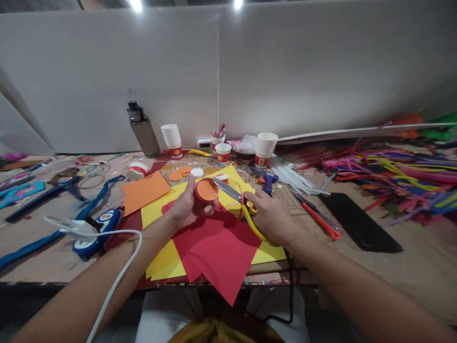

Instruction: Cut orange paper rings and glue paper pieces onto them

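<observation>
My left hand (189, 205) is closed around a round orange paper disc (207, 189) with a red edge; whether a cup lies behind it I cannot tell. In my right hand (267, 214) are scissors (228, 189) with yellow handles, their blades pointing left and reaching the disc's upper right edge. A thin red paper strip (242, 197) curls beside the blades. Under both hands lie red paper sheets (221, 247) on top of yellow sheets (166, 262). An orange sheet (144, 190) is left of my left hand.
Stacked paper cups (267, 145) and a bottle (144, 133) stand toward the back board. Orange discs (175, 176) lie beyond my hands. To the right are a blue glue gun (268, 181), a red utility knife (321, 221), a black phone (360, 221) and colourful pipe cleaners (403, 171). A white cable (117, 281) crosses my left forearm.
</observation>
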A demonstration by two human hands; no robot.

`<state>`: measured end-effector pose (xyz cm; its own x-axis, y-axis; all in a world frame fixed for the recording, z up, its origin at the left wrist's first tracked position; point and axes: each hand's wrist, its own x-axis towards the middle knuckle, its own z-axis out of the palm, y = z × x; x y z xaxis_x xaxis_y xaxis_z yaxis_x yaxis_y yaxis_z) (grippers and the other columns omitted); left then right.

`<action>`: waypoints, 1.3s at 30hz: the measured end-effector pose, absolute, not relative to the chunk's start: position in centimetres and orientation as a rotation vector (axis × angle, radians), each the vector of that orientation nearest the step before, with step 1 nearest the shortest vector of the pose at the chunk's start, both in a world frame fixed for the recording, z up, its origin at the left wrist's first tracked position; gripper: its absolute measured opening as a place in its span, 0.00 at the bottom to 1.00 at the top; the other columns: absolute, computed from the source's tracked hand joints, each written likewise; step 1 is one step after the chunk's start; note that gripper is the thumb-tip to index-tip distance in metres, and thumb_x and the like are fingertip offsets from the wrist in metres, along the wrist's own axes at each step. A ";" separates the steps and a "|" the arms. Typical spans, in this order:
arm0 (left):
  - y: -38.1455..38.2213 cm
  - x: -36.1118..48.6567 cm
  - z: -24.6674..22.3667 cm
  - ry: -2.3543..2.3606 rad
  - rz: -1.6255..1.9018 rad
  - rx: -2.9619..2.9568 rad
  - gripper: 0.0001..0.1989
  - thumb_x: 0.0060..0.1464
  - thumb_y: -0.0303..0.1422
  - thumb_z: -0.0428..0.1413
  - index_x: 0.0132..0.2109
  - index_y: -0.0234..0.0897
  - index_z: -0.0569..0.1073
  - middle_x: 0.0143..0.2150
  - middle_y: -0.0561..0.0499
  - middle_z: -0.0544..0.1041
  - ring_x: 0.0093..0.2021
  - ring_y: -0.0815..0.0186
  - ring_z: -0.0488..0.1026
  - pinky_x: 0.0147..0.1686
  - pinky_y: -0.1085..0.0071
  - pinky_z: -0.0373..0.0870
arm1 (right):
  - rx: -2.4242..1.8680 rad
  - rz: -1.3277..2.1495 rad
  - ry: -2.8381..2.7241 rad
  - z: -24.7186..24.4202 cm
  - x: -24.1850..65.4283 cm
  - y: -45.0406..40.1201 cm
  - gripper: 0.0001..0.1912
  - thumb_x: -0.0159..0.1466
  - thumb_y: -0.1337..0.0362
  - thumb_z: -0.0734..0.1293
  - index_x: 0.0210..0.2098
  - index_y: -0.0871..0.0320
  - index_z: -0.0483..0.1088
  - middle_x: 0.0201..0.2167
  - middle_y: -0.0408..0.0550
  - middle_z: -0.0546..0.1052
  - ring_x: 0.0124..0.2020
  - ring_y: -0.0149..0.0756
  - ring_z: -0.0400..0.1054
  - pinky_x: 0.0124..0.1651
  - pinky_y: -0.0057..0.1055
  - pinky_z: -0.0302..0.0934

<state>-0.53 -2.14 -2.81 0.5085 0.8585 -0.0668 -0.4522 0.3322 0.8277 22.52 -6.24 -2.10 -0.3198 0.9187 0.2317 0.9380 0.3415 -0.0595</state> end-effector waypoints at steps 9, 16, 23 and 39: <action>-2.4 0.1 -2.4 0.562 1.130 0.880 0.24 0.62 0.48 0.46 0.53 0.35 0.70 0.38 0.43 0.80 0.33 0.63 0.78 0.32 0.70 0.73 | -1.729 -0.082 -2.343 -1.9 22.3 -6.3 0.15 0.65 0.67 0.59 0.50 0.56 0.69 0.46 0.54 0.73 0.36 0.38 0.70 0.33 0.30 0.52; -2.5 0.1 -2.3 0.528 1.104 0.879 0.17 0.64 0.43 0.46 0.49 0.36 0.71 0.35 0.46 0.78 0.29 0.65 0.76 0.29 0.72 0.71 | -1.772 -0.136 -2.340 -1.7 22.1 -6.5 0.16 0.65 0.67 0.59 0.50 0.55 0.69 0.46 0.54 0.73 0.33 0.37 0.69 0.30 0.31 0.49; -2.7 0.2 -2.2 0.580 1.055 0.878 0.18 0.65 0.41 0.45 0.48 0.33 0.72 0.31 0.45 0.78 0.28 0.64 0.76 0.28 0.71 0.72 | -1.738 -0.188 -2.349 -2.0 22.3 -6.3 0.18 0.63 0.68 0.60 0.52 0.55 0.68 0.48 0.54 0.72 0.33 0.38 0.70 0.29 0.31 0.48; -2.5 -0.4 -1.7 0.504 0.991 0.889 0.18 0.63 0.44 0.47 0.47 0.33 0.71 0.37 0.42 0.80 0.27 0.65 0.76 0.26 0.72 0.70 | -1.661 -0.104 -2.359 -2.2 22.7 -6.3 0.16 0.64 0.70 0.60 0.50 0.57 0.69 0.43 0.53 0.74 0.35 0.39 0.69 0.33 0.31 0.52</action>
<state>-0.35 -2.54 -1.73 0.4794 0.8773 0.0210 -0.4998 0.2534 0.8282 22.67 -6.33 -2.15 -0.3163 0.9160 0.2468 0.9342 0.3459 -0.0868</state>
